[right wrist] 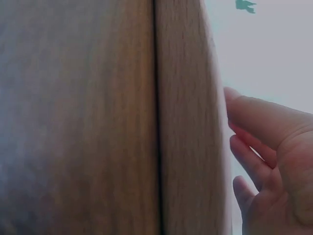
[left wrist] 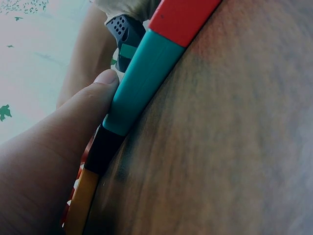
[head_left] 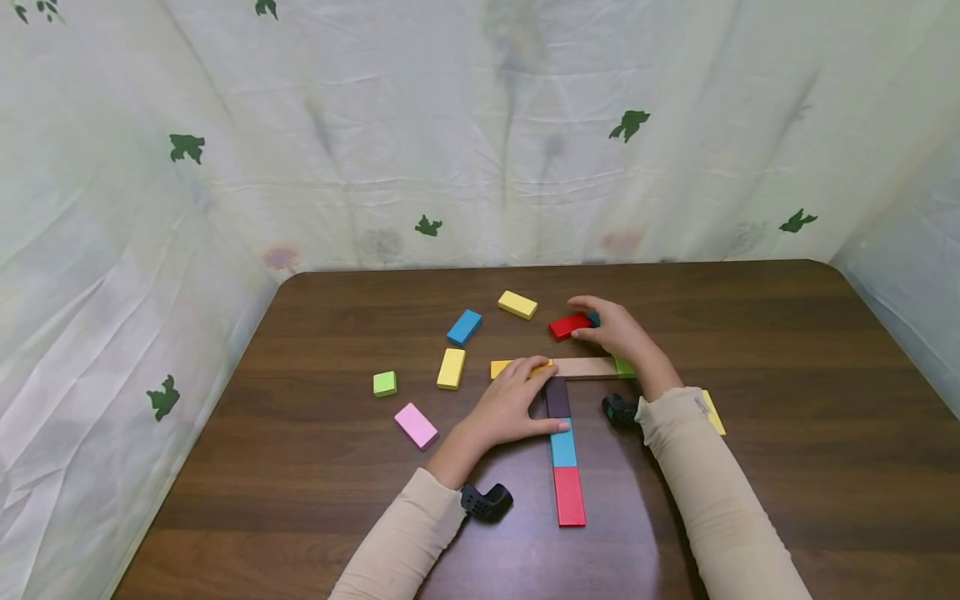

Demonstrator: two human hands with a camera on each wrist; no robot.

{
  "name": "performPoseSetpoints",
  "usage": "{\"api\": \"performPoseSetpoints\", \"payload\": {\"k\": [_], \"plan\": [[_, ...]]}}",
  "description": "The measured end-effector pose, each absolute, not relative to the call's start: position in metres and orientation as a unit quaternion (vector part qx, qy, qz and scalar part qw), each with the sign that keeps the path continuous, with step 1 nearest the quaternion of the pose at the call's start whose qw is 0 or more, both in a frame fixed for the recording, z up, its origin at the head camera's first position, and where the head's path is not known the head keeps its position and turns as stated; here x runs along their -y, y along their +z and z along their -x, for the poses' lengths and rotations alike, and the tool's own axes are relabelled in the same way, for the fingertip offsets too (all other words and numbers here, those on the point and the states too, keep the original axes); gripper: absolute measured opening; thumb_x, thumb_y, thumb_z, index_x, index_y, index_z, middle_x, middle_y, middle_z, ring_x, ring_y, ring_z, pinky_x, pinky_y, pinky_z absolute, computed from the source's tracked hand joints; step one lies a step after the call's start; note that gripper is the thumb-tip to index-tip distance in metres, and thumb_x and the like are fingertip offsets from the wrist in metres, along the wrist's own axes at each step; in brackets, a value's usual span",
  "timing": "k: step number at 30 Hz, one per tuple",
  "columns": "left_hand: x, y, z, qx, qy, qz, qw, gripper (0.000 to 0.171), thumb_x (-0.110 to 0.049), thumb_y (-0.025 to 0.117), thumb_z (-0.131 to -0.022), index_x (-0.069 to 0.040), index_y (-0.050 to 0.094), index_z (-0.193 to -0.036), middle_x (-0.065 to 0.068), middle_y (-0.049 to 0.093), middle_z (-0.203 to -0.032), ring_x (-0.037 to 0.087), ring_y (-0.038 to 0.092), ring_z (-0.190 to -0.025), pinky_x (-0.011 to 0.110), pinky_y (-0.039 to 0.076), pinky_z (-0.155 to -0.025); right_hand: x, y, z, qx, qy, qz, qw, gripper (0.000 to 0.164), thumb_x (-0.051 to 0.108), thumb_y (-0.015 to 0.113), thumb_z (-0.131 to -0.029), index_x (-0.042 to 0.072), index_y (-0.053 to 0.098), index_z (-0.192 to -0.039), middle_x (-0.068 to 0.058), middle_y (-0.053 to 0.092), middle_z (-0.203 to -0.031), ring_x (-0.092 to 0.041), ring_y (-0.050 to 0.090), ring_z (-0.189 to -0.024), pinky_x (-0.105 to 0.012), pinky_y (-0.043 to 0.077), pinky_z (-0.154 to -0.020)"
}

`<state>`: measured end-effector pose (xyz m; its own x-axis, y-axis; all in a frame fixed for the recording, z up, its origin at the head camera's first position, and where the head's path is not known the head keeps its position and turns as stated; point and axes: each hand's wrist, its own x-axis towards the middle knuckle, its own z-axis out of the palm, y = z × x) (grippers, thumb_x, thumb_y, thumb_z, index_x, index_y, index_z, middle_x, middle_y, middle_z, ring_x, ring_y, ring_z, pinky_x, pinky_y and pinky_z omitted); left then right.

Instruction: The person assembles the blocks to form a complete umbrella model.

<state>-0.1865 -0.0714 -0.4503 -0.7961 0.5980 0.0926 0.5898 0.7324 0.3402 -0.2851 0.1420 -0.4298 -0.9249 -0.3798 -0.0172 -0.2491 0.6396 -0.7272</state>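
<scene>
Wooden blocks form a T on the table. Its bar runs from an orange block (head_left: 498,369) through a plain wood block (head_left: 585,367) to a green block (head_left: 624,367); its stem is a black block (head_left: 557,398), a teal block (head_left: 563,448) and a red rectangular block (head_left: 569,497). My left hand (head_left: 510,405) lies over the orange end, fingers spread, with the thumb (left wrist: 100,93) against the teal block. Around a separate red block (head_left: 567,326), my right hand (head_left: 618,332) has thumb and forefinger apart. A blue block (head_left: 594,318) is partly hidden behind it.
Left of the T lie a blue block (head_left: 464,327), yellow blocks (head_left: 451,369), a small green cube (head_left: 385,383) and a pink block (head_left: 416,426). Another yellow block (head_left: 517,305) lies farther back. One more yellow block (head_left: 714,412) shows beside the right sleeve.
</scene>
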Motion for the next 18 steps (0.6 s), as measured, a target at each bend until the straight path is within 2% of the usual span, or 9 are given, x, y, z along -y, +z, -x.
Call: {"api": "performPoseSetpoints", "payload": {"k": [6,9,13,18], "plan": [[0.0715,-0.4513,0.1867,-0.930,0.179,-0.320,0.012,0.084,-0.068,0.052,-0.074,-0.015,0.037,-0.138,0.002,0.032,-0.137,0.021,0.026,-0.126,0.037,0.024,-0.102,-0.1400,-0.4294,0.2873,-0.910,-0.360,0.188,0.085,0.046,0.009,0.065,-0.082,0.006,0.051,-0.126,-0.014,0.050,-0.124,-0.031,0.041,-0.116,-0.047,0.031,-0.095],[0.0715,-0.4513,0.1865,-0.931,0.179,-0.319,0.012,0.084,-0.068,0.052,-0.074,-0.015,0.037,-0.138,0.002,0.032,-0.137,0.021,0.026,-0.126,0.037,0.024,-0.102,-0.1392,-0.4297,0.2882,-0.913,-0.347,0.196,0.082,0.044,0.008,0.065,-0.082,0.005,0.053,-0.124,-0.015,0.051,-0.124,-0.033,0.039,-0.118,-0.048,0.028,-0.098],[0.0714,-0.4517,0.1866,-0.931,0.180,-0.318,0.011,0.085,-0.068,0.052,-0.073,-0.015,0.037,-0.138,0.002,0.032,-0.137,0.021,0.026,-0.126,0.037,0.025,-0.102,-0.1385,-0.4303,0.2891,-0.915,-0.337,0.206,0.081,0.041,0.005,0.065,-0.082,0.004,0.055,-0.121,-0.018,0.051,-0.124,-0.038,0.029,-0.125,-0.050,0.019,-0.102],[0.0715,-0.4514,0.1868,-0.931,0.179,-0.318,0.012,0.085,-0.068,0.052,-0.073,-0.015,0.037,-0.138,0.002,0.032,-0.137,0.021,0.025,-0.126,0.037,0.025,-0.101,-0.1369,-0.4304,0.2904,-0.916,-0.334,0.210,0.074,0.036,0.006,0.066,-0.081,0.003,0.058,-0.117,-0.018,0.052,-0.121,-0.040,0.023,-0.127,-0.050,0.014,-0.103]]}}
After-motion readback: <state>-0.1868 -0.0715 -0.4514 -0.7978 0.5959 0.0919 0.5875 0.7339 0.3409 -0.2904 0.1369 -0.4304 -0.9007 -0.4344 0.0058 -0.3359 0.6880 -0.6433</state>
